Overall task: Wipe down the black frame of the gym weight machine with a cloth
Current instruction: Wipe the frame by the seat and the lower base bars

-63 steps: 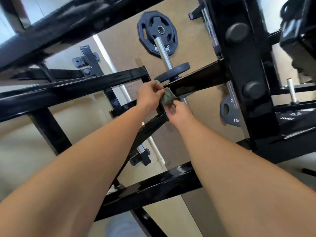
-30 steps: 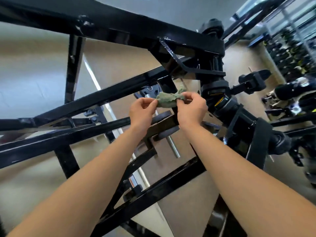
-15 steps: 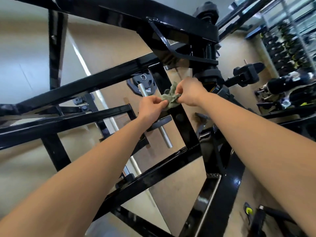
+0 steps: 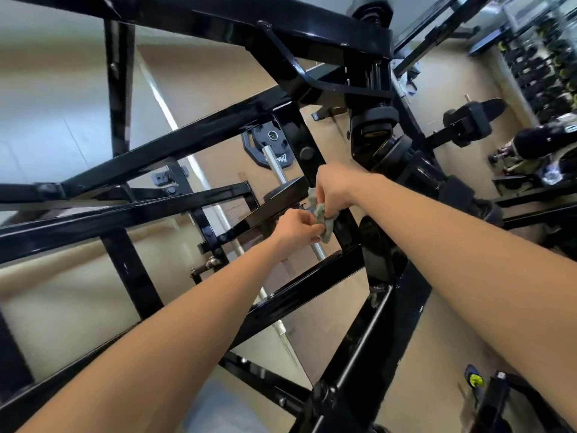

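Observation:
A crumpled grey-green cloth [image 4: 322, 218] hangs between my two hands in front of the black frame [image 4: 175, 145] of the weight machine. My right hand [image 4: 335, 189] pinches the cloth's upper end close to a slanted black upright of the frame. My left hand [image 4: 298, 228] pinches its lower end, beside the end of a short black bar. The cloth lies against or just in front of the upright; I cannot tell if it touches. Most of the cloth is hidden by my fingers.
A chrome peg [image 4: 278, 170] with a black weight plate [image 4: 271, 148] on the floor sits behind my hands. Black crossbars run left and below. Another machine [image 4: 468, 120] and a dumbbell rack [image 4: 543, 57] stand at the right. Tan floor shows between the bars.
Both hands have carried the cloth from the horizontal bar up in front of the upper frame joint, then back down along the slanted upright. The view has tilted back down a little.

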